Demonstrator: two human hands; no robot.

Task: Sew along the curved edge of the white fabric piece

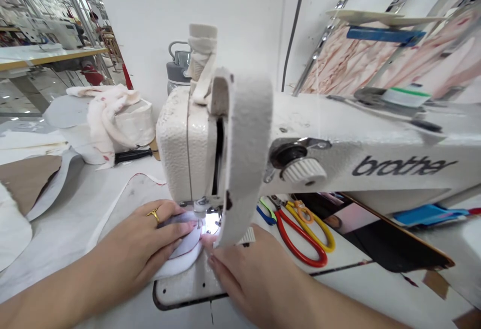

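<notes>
A white Brother sewing machine (233,133) stands in front of me. Under its lit needle area lies a small white padded fabric piece (184,254) with a red line on it. My left hand (143,243), wearing a gold ring, presses flat on the piece from the left, fingertips beside the presser foot (201,208). My right hand (251,264) rests on the machine bed to the right of the needle, fingertips touching the fabric's edge. A wide white strip hanging from the machine head hides part of the needle area.
Red-handled scissors (300,246) and yellow-handled scissors (317,226) lie behind the machine arm. A pile of white fabric (108,113) and a black-handled tool (131,155) sit at the back left. Brown and white cut pieces (26,178) lie at the far left. A grey bottle (177,65) stands behind.
</notes>
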